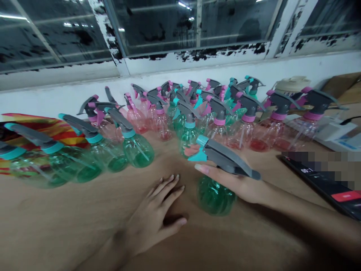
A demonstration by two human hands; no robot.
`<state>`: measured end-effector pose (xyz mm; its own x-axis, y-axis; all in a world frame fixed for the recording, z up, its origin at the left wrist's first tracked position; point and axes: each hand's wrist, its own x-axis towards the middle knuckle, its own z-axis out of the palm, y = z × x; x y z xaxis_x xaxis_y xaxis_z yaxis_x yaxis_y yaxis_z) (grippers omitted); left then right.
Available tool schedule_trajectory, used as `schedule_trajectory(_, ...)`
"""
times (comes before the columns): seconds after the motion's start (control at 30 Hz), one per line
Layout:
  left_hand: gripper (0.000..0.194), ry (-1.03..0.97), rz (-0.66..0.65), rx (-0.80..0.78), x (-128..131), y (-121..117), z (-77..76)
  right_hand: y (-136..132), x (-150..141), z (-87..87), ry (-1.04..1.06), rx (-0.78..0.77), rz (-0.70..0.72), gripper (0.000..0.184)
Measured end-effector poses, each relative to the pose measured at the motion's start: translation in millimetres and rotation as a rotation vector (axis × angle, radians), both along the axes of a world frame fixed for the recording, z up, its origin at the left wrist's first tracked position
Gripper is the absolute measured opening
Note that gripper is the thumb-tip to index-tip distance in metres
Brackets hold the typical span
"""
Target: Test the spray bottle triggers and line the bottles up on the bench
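R hand (242,186) grips green spray btl (214,197) just under trigger head (227,155); L hand (150,218) palm-down, fingers spread, at table (70,222). Prob. light, slick, squeezable; best hold approx. there

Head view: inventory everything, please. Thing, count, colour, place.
held spray bottle: 1, green, teal-and-grey head, right of centre
green spray bottles: 4, left row
pink-collared spray bottles: many, count unclear, behind
other teal-collared spray bottles: several, among the pink
cloth: 1, red-yellow, left
phone: 1, black, right
container: 1, off-white, back right
cardboard: brown, far right
cable: 1, black, right
windows: dark, top
wall: white, back
table: 1, brown
left hand: 1, centre
right hand: 1, around held spray bottle
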<state>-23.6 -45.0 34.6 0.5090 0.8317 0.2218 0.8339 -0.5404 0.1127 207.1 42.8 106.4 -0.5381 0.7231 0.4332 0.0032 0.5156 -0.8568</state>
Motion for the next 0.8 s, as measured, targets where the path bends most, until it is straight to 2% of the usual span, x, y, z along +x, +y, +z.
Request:
schedule_trajectory(0.3,0.061,0.008,0.005,-0.008,-0.6,-0.8,-1.8,2.8,-2.9,-2.5,-0.005,0.038,-0.050,0.019)
schedule_trajectory(0.5,0.061,0.015,0.015,-0.025,-0.2,-0.4,-1.2,-3.6,-1.2,3.7,-0.057,0.177,-0.108,0.018)
schedule_trajectory(0.67,0.062,0.024,0.016,-0.021,1.0,-0.6,0.9,-1.3,-1.1,1.4,-0.046,0.113,-0.066,0.016)
schedule_trajectory(0.8,0.061,0.026,0.011,-0.017,0.5,-0.1,1.2,4.1,-2.9,-3.6,-0.016,0.021,-0.020,0.022)
